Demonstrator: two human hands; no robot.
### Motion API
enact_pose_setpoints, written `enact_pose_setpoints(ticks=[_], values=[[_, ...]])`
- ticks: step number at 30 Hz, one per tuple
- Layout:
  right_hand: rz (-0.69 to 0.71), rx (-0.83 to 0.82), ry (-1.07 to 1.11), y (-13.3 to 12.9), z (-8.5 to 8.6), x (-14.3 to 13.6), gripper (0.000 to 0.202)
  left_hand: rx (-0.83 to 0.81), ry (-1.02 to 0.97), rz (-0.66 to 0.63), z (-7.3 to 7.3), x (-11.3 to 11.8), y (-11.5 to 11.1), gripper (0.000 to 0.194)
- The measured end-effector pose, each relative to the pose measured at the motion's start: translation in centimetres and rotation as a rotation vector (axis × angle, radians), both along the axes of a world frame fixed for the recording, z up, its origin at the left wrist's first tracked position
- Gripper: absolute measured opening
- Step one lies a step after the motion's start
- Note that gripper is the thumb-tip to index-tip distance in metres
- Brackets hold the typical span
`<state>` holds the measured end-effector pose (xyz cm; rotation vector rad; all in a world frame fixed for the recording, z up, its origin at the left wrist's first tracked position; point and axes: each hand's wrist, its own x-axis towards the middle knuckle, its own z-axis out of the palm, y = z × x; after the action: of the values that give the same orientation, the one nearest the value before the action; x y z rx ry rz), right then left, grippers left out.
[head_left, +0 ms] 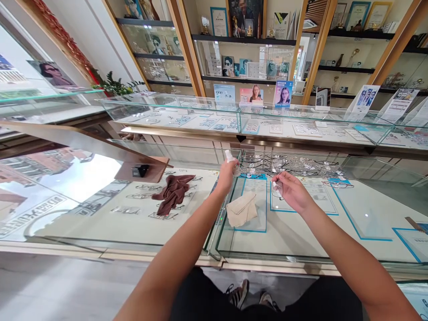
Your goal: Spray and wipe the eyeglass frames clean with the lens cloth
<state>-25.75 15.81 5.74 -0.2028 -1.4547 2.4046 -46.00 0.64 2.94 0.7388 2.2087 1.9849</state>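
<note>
My left hand (228, 174) is closed around a small clear spray bottle (229, 156) with a white top, held above the seam between two glass counters. To the right, my right hand (291, 189) pinches a pair of eyeglasses (277, 189) that hangs over the counter. A beige cloth (241, 211) lies on the glass below and between my hands. On the left counter a crumpled brown cloth (174, 192) rests near several pairs of glasses. Several more frames (301, 166) are lined up just beyond my right hand.
A wooden-framed mirror (67, 178) stands on the left counter, with a small black object (140, 170) on its base. Farther back runs another glass display case (187, 107) with upright cards on it. A glass edge (274, 255) borders the near side.
</note>
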Motion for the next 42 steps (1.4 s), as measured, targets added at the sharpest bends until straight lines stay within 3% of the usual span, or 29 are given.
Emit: enact_pose_setpoints(ticks=[2,6,17,20,23,25,27,30,36,42], values=[[-0.002,0.015,0.014,0.2,0.0,0.0,0.041,-0.038,-0.027,0.142,-0.4,-2.2,-0.6,0.011],[-0.018,0.067,0.014,0.6,-0.2,-0.2,0.038,-0.151,-0.033,0.333,-1.5,-5.0,-1.8,0.017],[-0.018,0.091,0.008,0.7,-0.2,-0.4,0.041,-0.322,0.033,0.358,-3.2,-6.0,-2.3,0.021],[-0.026,0.092,0.006,0.7,-0.1,-0.4,0.041,-0.289,0.068,0.402,-2.7,-5.6,-2.3,0.026],[-0.029,0.073,0.011,0.7,0.1,-0.4,0.042,-0.199,0.163,0.527,-1.4,-4.8,-2.5,0.035],[-0.035,0.065,0.016,0.7,0.2,-0.3,0.042,-0.079,0.266,0.569,-0.3,-4.0,-2.8,0.024],[-0.04,0.071,0.023,0.7,0.4,-0.3,0.041,0.056,0.359,0.514,0.6,-3.1,-2.9,0.008],[-0.042,0.083,0.035,0.8,0.5,-0.2,0.039,0.158,0.428,0.342,1.2,-1.4,-2.6,0.015],[-0.063,0.107,0.024,0.9,0.6,-0.1,0.04,0.114,0.485,-0.015,1.2,1.8,-1.6,0.014],[-0.067,0.089,0.016,0.9,0.8,0.1,0.041,-0.077,0.547,-0.347,2.2,3.8,-1.7,0.01]])
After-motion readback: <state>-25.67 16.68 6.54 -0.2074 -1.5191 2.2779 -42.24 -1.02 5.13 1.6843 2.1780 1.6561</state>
